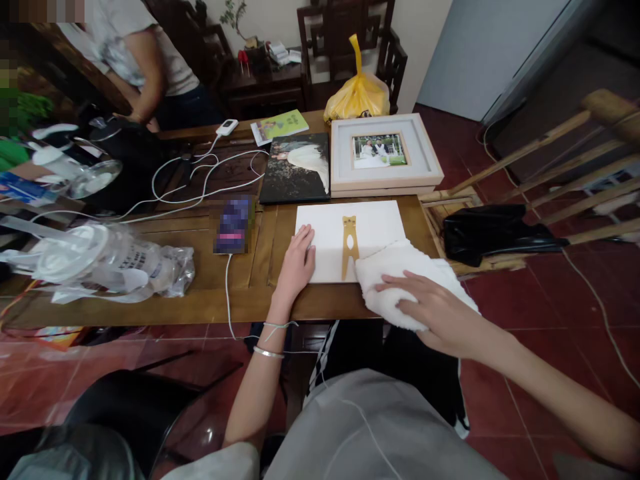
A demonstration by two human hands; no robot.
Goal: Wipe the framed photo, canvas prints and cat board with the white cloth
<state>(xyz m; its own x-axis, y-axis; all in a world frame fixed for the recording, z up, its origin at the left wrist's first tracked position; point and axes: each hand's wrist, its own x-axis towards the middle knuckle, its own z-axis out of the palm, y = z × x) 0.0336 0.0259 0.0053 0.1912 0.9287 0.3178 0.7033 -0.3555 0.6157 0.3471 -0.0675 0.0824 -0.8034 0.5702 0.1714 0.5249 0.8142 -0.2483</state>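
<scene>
A white rectangular board (pixel 325 220) lies near the front edge of the wooden table, with a tan, long-legged animal figure (pixel 349 230) on its face. On the board's left edge rests my left hand (pixel 299 259), open, its fingers lying flat. My right hand (pixel 425 303) is closed on a bunched white cloth (pixel 400 260), which covers the lower right corner of the board and hangs past the table's edge. Folds of the cloth hide some of my right fingertips.
Behind the board are a dark photo panel (pixel 295 170), stacked pale picture frames (pixel 425 160) and a yellow bag (pixel 357 100). A phone (pixel 234 225) with a white cable and bagged cups (pixel 105 257) lie left. A bamboo chair (pixel 500 200) stands right; a person (pixel 150 53) is beyond the table.
</scene>
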